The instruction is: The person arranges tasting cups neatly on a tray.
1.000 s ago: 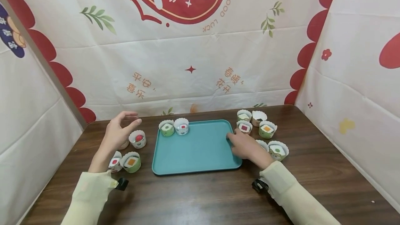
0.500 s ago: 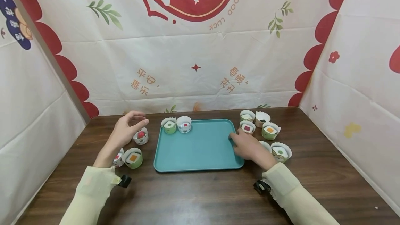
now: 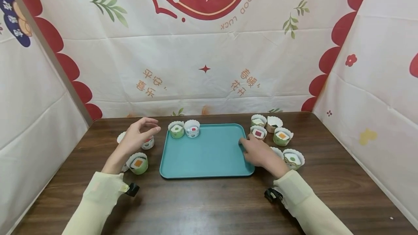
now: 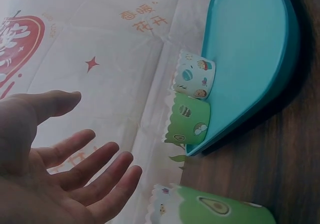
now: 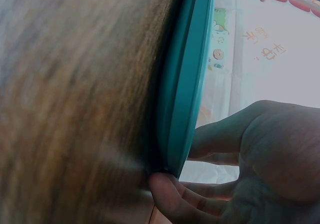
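Observation:
A teal tray (image 3: 207, 157) lies on the brown table. At its back left corner stand a green paper baking cup (image 3: 176, 131) and a white one (image 3: 192, 130), both with sushi-like pieces inside. My right hand (image 3: 261, 154) grips the tray's right edge; in the right wrist view the thumb and fingers lie either side of the rim (image 5: 192, 94). Left of the tray my left hand (image 3: 138, 137) hovers with nothing in it, its fingers (image 4: 107, 171) loosely spread. Beneath it, partly hidden, are a white cup (image 3: 148, 143) and a green cup with an orange-centred piece (image 3: 138, 164).
Several filled paper cups stand right of the tray, among them a green cup (image 3: 282, 137) and another green cup (image 3: 293, 159), some partly behind my right hand. A white printed cloth (image 3: 202, 90) hangs behind the table.
My left hand has shifted right, closer to the tray, now overlapping the white cup with the red piece. My right hand keeps its hold on the tray edge. The head view has shifted slightly.

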`<state>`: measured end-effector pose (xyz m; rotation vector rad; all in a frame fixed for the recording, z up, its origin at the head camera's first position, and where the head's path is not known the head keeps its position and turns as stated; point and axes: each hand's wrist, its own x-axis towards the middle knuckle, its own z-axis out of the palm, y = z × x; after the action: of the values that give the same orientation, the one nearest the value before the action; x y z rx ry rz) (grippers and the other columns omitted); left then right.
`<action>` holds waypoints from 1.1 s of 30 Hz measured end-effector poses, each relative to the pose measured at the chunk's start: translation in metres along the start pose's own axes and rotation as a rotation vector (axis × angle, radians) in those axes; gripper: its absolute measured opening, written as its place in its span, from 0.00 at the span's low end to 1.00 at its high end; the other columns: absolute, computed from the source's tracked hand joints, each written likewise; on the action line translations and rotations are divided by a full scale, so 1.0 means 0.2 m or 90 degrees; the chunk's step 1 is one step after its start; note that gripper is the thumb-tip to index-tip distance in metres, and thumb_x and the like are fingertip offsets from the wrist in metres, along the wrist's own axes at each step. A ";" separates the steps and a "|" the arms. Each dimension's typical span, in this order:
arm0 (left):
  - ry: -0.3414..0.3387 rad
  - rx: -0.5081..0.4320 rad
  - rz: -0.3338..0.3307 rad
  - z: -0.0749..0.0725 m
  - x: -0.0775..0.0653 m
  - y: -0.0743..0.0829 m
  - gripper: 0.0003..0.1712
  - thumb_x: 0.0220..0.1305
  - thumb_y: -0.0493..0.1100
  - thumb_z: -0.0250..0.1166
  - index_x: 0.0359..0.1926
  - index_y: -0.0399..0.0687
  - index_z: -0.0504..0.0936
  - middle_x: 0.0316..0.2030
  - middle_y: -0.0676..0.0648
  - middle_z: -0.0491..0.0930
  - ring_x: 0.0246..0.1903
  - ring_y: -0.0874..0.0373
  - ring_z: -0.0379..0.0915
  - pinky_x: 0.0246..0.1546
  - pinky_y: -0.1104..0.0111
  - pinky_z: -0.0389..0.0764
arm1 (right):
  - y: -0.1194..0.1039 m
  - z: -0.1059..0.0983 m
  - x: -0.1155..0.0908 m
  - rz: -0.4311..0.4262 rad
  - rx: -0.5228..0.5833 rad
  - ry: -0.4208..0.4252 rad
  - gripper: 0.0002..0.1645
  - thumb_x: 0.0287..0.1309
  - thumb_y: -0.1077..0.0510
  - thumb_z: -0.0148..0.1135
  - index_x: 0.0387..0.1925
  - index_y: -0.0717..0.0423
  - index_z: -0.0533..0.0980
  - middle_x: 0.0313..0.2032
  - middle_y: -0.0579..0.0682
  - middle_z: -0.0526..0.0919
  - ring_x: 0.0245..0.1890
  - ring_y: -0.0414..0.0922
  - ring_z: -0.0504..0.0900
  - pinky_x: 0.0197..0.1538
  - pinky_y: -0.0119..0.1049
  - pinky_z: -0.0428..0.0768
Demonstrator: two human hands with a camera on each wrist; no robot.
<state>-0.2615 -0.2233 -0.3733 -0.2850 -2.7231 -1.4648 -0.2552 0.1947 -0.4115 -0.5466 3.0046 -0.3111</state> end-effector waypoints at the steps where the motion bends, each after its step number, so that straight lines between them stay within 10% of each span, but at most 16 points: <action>1: -0.005 -0.004 -0.002 0.01 0.00 0.00 0.29 0.72 0.58 0.64 0.66 0.47 0.76 0.62 0.39 0.80 0.61 0.45 0.77 0.54 0.57 0.84 | 0.00 0.00 0.00 -0.001 0.000 0.001 0.22 0.69 0.63 0.58 0.63 0.61 0.75 0.55 0.70 0.76 0.29 0.49 0.75 0.32 0.41 0.77; 33: -0.077 0.001 -0.016 0.08 0.03 -0.06 0.34 0.72 0.55 0.66 0.70 0.43 0.71 0.66 0.34 0.75 0.63 0.37 0.76 0.57 0.48 0.83 | 0.00 -0.01 0.00 0.008 0.010 -0.010 0.23 0.69 0.61 0.60 0.63 0.61 0.75 0.55 0.69 0.75 0.32 0.51 0.76 0.34 0.43 0.79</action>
<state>-0.2692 -0.2156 -0.3923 -0.3513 -2.8309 -1.4986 -0.2557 0.1954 -0.4091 -0.5268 2.9866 -0.3281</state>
